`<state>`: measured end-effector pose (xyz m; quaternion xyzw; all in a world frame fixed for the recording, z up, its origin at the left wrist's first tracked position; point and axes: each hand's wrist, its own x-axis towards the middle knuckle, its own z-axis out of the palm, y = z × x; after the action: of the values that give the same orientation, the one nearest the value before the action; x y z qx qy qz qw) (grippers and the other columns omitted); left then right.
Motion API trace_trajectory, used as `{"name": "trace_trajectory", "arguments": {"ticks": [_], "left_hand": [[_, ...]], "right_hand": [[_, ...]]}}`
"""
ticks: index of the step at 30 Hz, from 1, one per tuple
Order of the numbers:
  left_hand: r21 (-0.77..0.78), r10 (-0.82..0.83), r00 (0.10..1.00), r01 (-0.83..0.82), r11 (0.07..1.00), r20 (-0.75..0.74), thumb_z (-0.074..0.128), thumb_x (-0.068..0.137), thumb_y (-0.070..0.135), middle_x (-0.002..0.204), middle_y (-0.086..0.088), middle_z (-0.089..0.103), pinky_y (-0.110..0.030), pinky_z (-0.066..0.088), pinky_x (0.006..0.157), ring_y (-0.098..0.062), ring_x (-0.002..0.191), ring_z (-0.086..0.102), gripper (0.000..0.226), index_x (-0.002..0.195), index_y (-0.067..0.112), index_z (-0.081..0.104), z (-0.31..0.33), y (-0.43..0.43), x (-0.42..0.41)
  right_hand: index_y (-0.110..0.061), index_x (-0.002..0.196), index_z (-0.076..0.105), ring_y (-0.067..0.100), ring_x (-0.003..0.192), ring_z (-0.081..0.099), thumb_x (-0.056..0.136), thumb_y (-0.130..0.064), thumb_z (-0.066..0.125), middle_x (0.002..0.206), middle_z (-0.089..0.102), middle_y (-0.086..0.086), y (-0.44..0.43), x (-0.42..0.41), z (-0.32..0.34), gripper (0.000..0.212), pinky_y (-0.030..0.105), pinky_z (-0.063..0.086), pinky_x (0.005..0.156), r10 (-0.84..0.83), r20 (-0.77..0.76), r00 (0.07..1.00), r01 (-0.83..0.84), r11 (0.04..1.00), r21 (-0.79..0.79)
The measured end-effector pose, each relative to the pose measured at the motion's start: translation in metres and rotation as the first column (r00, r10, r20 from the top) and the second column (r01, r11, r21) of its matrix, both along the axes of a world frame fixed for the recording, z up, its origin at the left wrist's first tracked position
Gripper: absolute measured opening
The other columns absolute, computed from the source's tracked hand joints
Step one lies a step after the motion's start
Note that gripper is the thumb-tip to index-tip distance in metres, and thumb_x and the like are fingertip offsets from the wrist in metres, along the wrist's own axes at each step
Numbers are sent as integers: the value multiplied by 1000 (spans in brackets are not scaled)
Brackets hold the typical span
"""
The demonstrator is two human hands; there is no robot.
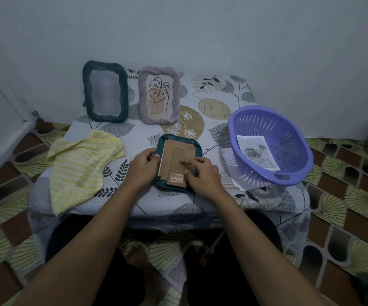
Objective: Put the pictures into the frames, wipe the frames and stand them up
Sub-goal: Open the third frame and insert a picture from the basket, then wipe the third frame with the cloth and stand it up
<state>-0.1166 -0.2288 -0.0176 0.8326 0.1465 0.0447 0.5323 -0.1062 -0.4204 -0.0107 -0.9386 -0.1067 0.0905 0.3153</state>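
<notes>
Barcode sticker (177, 178) sits at the near end of the cardboard backing (174, 155); its print is too small to read. The teal frame (178, 137) lies face down near the table's (222, 89) front edge, centre. Your left hand (144, 166) grips the frame's left rim with its fingers curled. Your right hand (203, 173) rests on the backing's right side, fingers loosely extended and pressing, thumb just beside the sticker. At the back edge stand a dark frame (105, 117) and a mauve frame (158, 121) with a leaf drawing.
</notes>
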Motion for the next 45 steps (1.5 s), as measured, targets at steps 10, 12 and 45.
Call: {"name": "trace_trajectory", "arguments": {"ticks": [10,12,45], "left_hand": [[-413,180,972,-103,905,151,61,96,13,92,-5,75,-39,52,76,-20,80,66,14,104,14,72,32,27,-6],[-397,157,968,-68,916,197,65,94,16,88,-2,74,-31,51,71,-12,72,66,15,107,12,72,41,20,-6],[781,294,940,-50,622,-174,24,103,45,167,-8,6,-62,-8,117,-37,152,-7,65,158,11,12,-27,96,-12]], "right_hand": [[-29,140,52,24,128,50,100,-25,54,141,52,2,34,-1,24,40,44,44,103,134,-118,984,-91,946,313],[-24,134,58,17,117,57,102,-24,50,130,58,-2,37,-2,35,32,29,48,86,79,-224,971,54,846,531],[-14,124,60,24,92,73,104,-25,52,105,75,7,59,9,8,24,40,61,75,-51,-517,854,500,351,792]]}}
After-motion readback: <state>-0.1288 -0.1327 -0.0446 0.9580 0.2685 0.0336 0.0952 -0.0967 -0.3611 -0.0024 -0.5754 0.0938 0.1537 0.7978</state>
